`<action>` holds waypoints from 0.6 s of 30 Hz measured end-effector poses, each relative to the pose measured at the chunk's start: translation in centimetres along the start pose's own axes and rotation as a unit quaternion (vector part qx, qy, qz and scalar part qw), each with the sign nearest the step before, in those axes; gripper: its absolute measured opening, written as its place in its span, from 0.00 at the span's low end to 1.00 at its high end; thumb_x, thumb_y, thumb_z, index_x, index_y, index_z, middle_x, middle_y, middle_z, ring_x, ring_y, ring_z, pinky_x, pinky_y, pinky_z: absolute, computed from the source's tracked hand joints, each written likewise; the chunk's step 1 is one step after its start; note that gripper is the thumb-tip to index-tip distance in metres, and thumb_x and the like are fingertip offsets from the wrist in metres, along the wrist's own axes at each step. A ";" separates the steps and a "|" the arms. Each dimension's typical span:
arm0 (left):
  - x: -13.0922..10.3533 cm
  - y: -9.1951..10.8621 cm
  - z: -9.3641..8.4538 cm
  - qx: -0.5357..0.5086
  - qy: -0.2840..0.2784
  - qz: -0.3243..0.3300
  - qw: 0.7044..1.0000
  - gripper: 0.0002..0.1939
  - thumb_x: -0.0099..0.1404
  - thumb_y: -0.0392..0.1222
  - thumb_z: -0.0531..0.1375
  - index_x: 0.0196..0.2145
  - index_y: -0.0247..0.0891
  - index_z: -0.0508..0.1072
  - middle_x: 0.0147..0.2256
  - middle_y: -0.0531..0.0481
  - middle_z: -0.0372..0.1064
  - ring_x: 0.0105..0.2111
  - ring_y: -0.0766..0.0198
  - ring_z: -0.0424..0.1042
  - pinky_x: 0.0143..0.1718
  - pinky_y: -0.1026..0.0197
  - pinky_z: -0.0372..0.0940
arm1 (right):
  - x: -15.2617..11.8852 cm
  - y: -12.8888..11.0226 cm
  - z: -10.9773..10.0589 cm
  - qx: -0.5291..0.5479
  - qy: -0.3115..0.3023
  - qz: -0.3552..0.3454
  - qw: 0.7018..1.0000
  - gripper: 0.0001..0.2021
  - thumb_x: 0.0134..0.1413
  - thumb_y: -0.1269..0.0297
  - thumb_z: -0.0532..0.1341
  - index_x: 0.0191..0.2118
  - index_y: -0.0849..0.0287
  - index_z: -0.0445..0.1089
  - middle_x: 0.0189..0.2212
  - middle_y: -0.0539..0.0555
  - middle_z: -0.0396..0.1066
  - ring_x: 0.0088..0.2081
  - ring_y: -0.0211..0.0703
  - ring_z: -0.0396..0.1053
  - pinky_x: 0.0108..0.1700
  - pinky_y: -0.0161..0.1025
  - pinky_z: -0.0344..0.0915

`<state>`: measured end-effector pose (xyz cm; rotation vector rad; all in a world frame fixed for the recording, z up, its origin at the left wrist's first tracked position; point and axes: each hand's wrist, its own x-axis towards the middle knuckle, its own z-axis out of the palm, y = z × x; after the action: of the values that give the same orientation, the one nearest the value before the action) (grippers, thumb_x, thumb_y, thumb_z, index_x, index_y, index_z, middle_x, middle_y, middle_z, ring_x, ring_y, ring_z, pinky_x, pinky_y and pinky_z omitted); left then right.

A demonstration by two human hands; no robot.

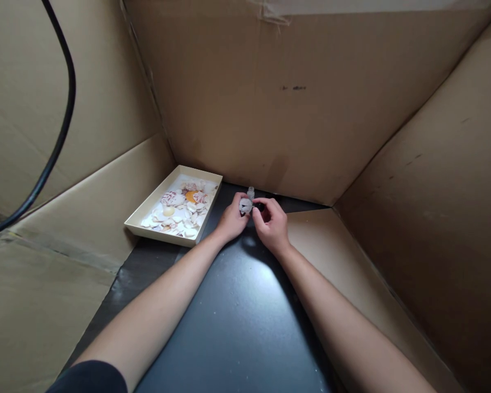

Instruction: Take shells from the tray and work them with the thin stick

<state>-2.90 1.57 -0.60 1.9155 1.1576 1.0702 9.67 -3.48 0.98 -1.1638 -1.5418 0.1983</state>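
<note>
Left hand (232,219) grips a small grey object (245,206) near the dark table (233,305)'s far end. Right hand (273,224), at the object's 3 o'clock, pinches a black piece (260,207) beside it. Tray (159,235) of shells (175,213) at its 9 o'clock.

You wear a dark sleeve (92,377), black or close to it, with a plain hem curving smoothly around your left arm (159,305). Beyond it, that arm is bare to your left hand (232,219). Your right arm (335,311) shows bare, tapering toward your right hand (272,225).
</note>
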 end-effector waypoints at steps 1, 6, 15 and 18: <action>0.0 0.0 0.0 -0.002 0.000 0.002 1.000 0.19 0.56 0.34 0.57 0.46 0.40 0.61 0.36 0.50 0.68 0.34 0.63 0.68 0.35 0.63 0.62 | 0.0 0.0 0.0 -0.002 -0.008 -0.003 1.000 0.10 0.54 0.65 0.56 0.41 0.57 0.70 0.30 0.50 0.64 0.26 0.36 0.61 0.30 0.34 0.61; 0.1 -0.3 0.1 0.005 0.017 0.032 0.999 0.19 0.56 0.32 0.56 0.46 0.38 0.62 0.40 0.48 0.68 0.37 0.63 0.68 0.40 0.61 0.63 | -0.1 0.0 0.0 -0.015 0.017 0.022 0.999 0.10 0.55 0.65 0.56 0.42 0.57 0.70 0.32 0.51 0.65 0.27 0.36 0.61 0.31 0.35 0.61; 0.2 -0.3 0.1 -0.003 0.009 0.018 1.000 0.21 0.52 0.28 0.55 0.45 0.37 0.63 0.37 0.49 0.67 0.33 0.65 0.66 0.37 0.62 0.61 | 0.0 -0.1 0.0 -0.018 0.016 0.014 1.000 0.10 0.55 0.66 0.56 0.42 0.58 0.70 0.32 0.51 0.65 0.26 0.35 0.62 0.31 0.35 0.61; 0.2 -0.3 0.1 -0.010 0.008 0.005 1.000 0.21 0.52 0.29 0.56 0.45 0.37 0.62 0.37 0.49 0.66 0.33 0.65 0.66 0.37 0.62 0.60 | -0.1 -0.1 0.1 -0.010 -0.020 -0.004 1.000 0.10 0.55 0.66 0.56 0.42 0.57 0.70 0.31 0.50 0.65 0.26 0.35 0.61 0.30 0.34 0.60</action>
<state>-2.87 1.85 -0.82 1.9029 1.1431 1.0997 9.52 -3.59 0.99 -1.1754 -1.5866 0.2022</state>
